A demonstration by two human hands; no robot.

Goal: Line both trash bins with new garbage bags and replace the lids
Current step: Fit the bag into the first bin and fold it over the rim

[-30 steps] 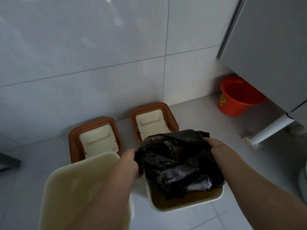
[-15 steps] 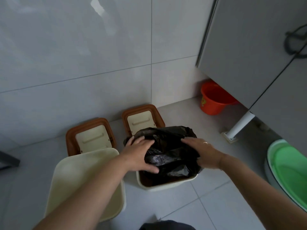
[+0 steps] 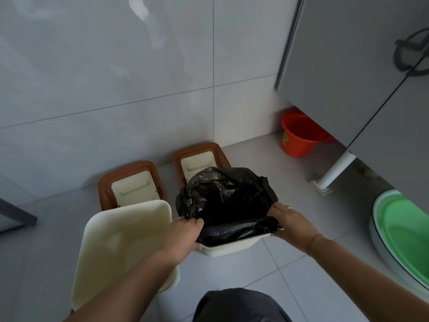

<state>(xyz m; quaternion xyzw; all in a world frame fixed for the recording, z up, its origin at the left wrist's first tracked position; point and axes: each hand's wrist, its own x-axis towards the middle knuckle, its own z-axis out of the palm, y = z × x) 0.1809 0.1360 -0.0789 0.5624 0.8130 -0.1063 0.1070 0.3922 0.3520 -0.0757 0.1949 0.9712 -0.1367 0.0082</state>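
Note:
Two cream trash bins stand on the grey floor. The left bin [image 3: 125,231] is bare inside. A black garbage bag [image 3: 222,196] sits in the right bin [image 3: 234,244], its mouth spread wide. My left hand [image 3: 183,233] pinches the bag's near left edge at the rim. On the right side, my right hand [image 3: 290,220] holds the bag's edge over the bin's corner. Two brown lids with cream flaps lie against the wall: the left lid [image 3: 132,182] and the right lid [image 3: 197,159], partly hidden by the bag.
An orange bucket [image 3: 301,135] stands under a grey partition [image 3: 348,66] with a white leg [image 3: 334,173]. A green basin [image 3: 404,235] is at the right. A dark object [image 3: 14,217] pokes in at the left edge. My dark trouser knee [image 3: 239,305] is at the bottom.
Both hands moved from on top of the bag to its near edges, and the bag's mouth has opened wide over the right bin. The view shifted slightly.

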